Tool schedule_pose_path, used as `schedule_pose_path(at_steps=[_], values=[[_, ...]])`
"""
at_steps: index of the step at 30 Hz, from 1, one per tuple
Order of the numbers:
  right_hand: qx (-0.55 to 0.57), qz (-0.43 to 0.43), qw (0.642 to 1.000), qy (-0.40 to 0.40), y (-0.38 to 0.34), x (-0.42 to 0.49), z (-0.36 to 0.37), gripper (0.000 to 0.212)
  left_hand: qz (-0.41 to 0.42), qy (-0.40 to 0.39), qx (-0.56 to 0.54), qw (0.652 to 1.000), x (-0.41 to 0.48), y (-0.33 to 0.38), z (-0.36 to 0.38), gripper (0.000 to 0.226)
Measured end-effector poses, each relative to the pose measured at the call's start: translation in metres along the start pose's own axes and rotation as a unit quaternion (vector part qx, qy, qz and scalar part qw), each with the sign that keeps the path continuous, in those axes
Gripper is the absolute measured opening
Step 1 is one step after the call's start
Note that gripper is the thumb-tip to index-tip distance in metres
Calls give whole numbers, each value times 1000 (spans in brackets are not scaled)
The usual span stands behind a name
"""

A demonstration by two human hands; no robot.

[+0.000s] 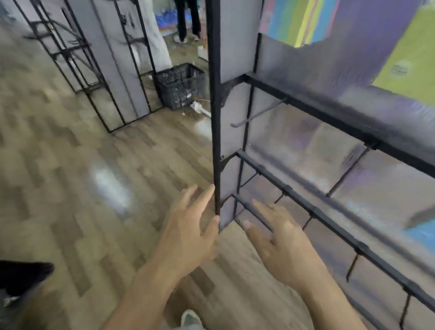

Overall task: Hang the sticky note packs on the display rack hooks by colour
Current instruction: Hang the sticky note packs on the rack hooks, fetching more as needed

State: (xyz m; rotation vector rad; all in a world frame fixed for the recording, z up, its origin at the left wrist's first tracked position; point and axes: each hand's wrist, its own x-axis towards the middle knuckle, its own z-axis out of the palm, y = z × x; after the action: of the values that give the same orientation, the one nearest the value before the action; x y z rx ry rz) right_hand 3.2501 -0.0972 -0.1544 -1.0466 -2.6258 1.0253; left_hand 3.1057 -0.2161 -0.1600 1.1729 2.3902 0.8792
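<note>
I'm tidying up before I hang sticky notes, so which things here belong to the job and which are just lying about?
For the job: display rack, its hooks, left hand and right hand, both open and empty; blurred coloured shapes at upper right may be packs.
Lying about: black crate, second rack behind.

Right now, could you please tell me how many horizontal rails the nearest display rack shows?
3: top rail at upper right, middle rail below it, lowest rail partly behind the right hand. Others may lie outside the frame.

Black plastic crate (180, 86) on wood-plank floor (63, 158), blurry dark-trousered legs (187, 15) behind, multicolour striped wall (304, 11) upper right.
</note>
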Motion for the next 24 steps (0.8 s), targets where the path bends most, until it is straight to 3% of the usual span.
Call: schedule_pose_path(at_steps=[8, 18, 24], values=[[-7, -52, 998, -35, -106, 98, 65, 54, -65, 28, 13, 997, 45, -110, -87, 58], [-8, -87, 991, -101, -177, 231, 132, 50, -113, 71, -20, 991, 127, -201, -141, 56], [-7, -104, 989, -103, -225, 356, 168, 48, -148, 74, 12, 986, 231, -257, -199, 50]])
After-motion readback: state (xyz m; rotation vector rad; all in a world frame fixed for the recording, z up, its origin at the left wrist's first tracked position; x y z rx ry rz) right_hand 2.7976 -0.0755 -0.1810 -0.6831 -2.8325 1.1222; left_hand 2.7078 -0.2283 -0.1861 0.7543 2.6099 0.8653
